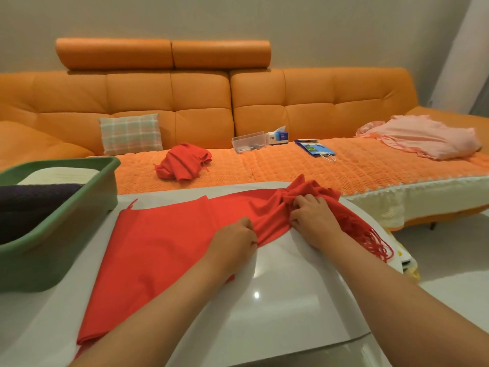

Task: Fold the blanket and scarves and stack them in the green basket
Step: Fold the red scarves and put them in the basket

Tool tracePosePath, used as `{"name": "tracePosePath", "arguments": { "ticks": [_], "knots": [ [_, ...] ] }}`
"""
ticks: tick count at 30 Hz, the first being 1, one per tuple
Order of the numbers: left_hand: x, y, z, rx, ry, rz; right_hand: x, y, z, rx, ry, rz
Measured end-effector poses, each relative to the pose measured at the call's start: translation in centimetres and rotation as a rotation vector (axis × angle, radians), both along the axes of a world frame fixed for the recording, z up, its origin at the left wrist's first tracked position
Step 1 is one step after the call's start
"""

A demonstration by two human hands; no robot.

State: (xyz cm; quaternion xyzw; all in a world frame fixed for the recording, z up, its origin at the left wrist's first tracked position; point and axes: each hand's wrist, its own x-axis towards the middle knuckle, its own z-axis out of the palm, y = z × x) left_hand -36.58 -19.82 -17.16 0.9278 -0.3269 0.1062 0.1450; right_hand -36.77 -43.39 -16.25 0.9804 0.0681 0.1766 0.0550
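With left hand point(235, 239) and right hand point(315, 218) pinching the soft, limp red fringed scarf point(158, 247) mid-frame, probably best take corners.

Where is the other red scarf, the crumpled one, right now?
In the head view, the crumpled red scarf lies left of centre on the orange sofa cover, between the plaid cushion and the clear plastic box.

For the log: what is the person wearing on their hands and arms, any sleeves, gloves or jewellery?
Nothing visible. The left hand and right hand are bare, no gloves, rings or watch; the left forearm and right forearm are uncovered to the frame edge, so no sleeve shows.
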Motion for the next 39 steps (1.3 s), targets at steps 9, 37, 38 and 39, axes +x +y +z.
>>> {"name": "tracePosePath", "arguments": {
  "ticks": [9, 37, 38, 39],
  "knots": [
    [-0.5, 0.3, 0.5, -0.302, 0.058, -0.018, -3.3, -1.3, 3.1, 0.131, -0.078, 0.093],
    [0.8, 3.9, 4.0, 0.329, 0.120, 0.203, -4.6, 2.8, 3.2, 0.430, 0.396, -0.566],
    [1.0, 2.5, 3.7, 0.272, 0.126, 0.149, -4.5, 1.9, 2.7, 0.432, 0.465, -0.581],
    [1.2, 1.2, 3.3, 0.229, 0.152, 0.099, -4.5, 1.1, 2.2, 0.400, 0.508, -0.571]
  ]
}}
